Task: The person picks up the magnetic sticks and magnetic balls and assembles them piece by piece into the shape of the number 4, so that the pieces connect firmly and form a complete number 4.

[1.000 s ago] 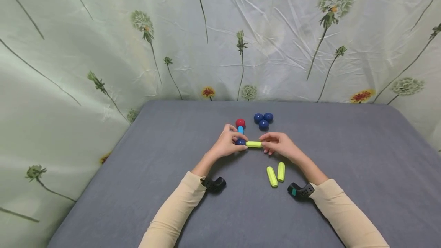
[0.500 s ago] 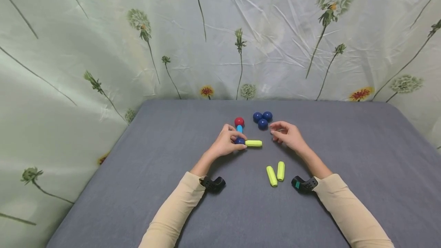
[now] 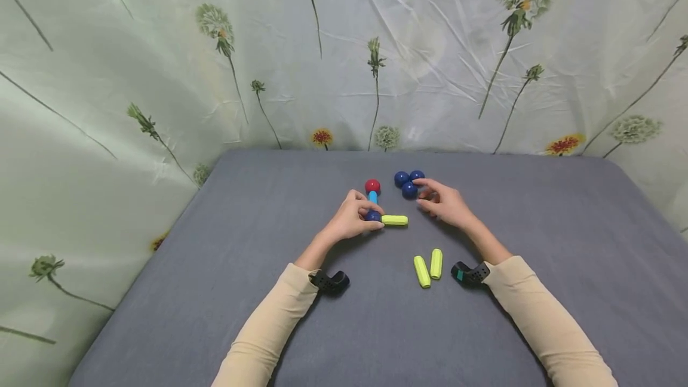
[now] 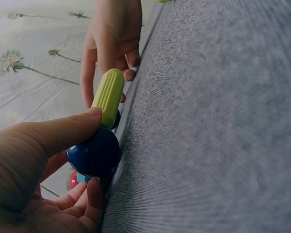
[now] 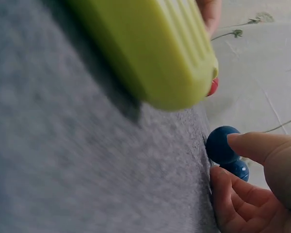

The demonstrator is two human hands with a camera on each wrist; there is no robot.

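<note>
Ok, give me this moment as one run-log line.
left hand: holds blue ball, yellow stick against it | right hand: beside three loose blue balls, contact unclear | two loose yellow sticks: on grey cloth

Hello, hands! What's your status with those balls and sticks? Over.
Left hand grips blue ball, yellow-green stick against it. Right hand open at front ball of blue trio, contact unclear. No obstacle visible between that hand and ball.
</note>
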